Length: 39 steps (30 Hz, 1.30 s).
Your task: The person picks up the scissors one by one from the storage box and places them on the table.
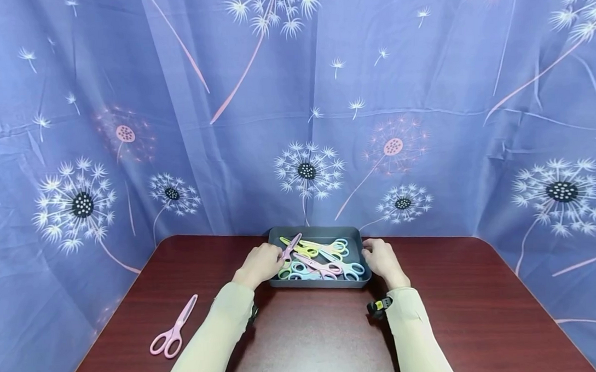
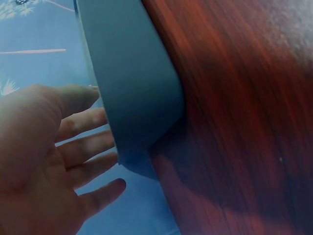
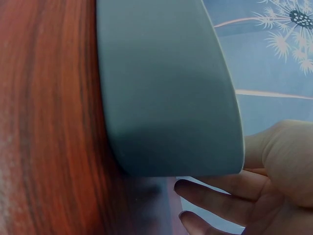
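Note:
A dark grey tray (image 1: 321,283) stands at the far edge of the table, filled with a jumble of pastel scissors (image 1: 325,266) in pink, yellow, blue, green and purple. My left hand (image 1: 262,263) holds the tray's left end; in the left wrist view its thumb meets the rim and the fingertips reach the end wall. At the opposite end, my right hand (image 1: 383,261) grips the tray, the thumb partly hidden behind the wall and the fingers outside it. Purple scissors (image 1: 291,246) lean up beside the left fingers.
One pair of pink scissors (image 1: 174,334) lies on the left part of the dark red wooden table (image 1: 323,333). Behind the table hangs a blue curtain (image 1: 258,171) printed with dandelions.

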Available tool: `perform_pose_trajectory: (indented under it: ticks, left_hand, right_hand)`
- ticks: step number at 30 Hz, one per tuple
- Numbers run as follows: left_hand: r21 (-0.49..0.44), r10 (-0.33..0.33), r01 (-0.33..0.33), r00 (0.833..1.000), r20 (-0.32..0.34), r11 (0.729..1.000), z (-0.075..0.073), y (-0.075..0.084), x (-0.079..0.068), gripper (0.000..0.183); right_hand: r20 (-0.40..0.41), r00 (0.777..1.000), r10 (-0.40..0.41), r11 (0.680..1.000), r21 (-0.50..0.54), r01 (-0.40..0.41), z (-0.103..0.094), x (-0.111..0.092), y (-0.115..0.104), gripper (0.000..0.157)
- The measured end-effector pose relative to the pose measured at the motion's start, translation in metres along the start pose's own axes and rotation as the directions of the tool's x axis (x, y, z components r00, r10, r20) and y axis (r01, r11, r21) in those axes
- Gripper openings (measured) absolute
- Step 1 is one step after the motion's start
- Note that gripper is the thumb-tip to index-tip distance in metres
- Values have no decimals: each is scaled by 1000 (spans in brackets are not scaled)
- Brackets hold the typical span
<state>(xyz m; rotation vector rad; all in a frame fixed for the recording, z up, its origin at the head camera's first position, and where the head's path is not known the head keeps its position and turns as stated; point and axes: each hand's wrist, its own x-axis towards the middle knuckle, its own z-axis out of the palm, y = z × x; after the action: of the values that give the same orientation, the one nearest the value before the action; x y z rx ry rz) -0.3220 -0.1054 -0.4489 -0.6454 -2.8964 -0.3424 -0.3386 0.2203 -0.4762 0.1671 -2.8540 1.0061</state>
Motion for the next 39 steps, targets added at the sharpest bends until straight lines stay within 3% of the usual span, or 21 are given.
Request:
perform_pose_trajectory:
  ticks: [11, 30, 39]
  left_hand:
    - [128, -78, 71, 995, 55, 989, 15, 1, 12, 26]
    - [192, -148, 131, 986, 78, 973, 22, 7, 17, 32]
    - [214, -209, 193, 976, 57, 958, 26, 11, 24, 29]
  right_hand:
    - [-14, 1000, -6, 1000, -12, 6, 0, 0, -1, 30]
    - [-5, 1000, 10, 1000, -7, -10, 1, -2, -2, 31]
    - [-10, 1000, -2, 1000, -11, 2, 0, -2, -2, 31]
